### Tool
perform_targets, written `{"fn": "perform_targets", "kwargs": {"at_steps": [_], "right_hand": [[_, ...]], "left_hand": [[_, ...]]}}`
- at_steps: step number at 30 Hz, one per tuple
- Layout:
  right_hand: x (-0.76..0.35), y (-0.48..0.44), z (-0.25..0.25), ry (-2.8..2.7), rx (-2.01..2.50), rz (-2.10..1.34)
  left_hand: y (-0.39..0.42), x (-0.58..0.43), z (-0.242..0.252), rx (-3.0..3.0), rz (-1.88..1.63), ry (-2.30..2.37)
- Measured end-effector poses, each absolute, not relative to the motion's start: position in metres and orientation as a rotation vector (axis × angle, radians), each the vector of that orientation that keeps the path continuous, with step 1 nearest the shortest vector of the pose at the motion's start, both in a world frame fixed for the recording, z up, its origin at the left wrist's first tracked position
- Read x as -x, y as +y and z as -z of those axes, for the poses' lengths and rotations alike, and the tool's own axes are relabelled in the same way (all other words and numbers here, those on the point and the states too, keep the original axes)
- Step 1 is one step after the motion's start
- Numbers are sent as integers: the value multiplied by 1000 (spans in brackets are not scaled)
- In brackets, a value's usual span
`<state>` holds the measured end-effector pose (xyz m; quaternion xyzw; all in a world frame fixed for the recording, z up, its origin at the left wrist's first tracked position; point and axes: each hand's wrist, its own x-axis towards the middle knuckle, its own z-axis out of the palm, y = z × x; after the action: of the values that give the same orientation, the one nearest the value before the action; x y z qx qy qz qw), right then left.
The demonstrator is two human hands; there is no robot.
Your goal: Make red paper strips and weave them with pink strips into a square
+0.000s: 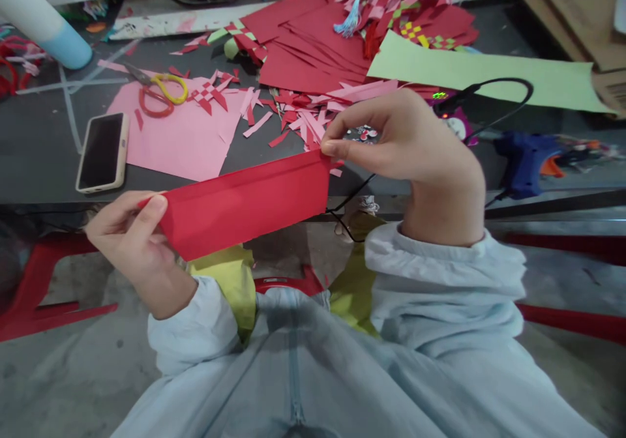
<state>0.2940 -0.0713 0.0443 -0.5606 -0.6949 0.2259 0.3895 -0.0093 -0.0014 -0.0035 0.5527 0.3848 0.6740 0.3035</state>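
A long red paper strip (249,203) stretches between my two hands, in front of the table's near edge. My left hand (139,239) pinches its left end, thumb on top. At the upper right corner, my right hand (391,141) holds it between thumb and forefinger. Behind the strip lies a pink paper sheet (180,145), with scissors (161,92) with yellow and red handles on it. Pink and red paper scraps (298,115) are scattered close to my right hand, beside a woven red and pink paper piece (210,92).
A phone (102,152) lies at the table's left, below a white and blue cylinder (63,34). Red sheets (317,40) and a pale green sheet (479,73) lie farther back. A blue glue gun (528,161) and a black cable (528,89) are at the right.
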Motion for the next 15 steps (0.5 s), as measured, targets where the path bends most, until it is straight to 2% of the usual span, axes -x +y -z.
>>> {"fn": "perform_targets", "kwargs": {"at_steps": [10, 15], "right_hand": [[-307, -58, -25, -1805, 1426, -424], [-310, -57, -18, -1933, 1466, -500]], "left_hand": [[2, 11, 9, -1440, -1731, 1123], [-4, 3, 6, -1609, -1438, 1011]]}}
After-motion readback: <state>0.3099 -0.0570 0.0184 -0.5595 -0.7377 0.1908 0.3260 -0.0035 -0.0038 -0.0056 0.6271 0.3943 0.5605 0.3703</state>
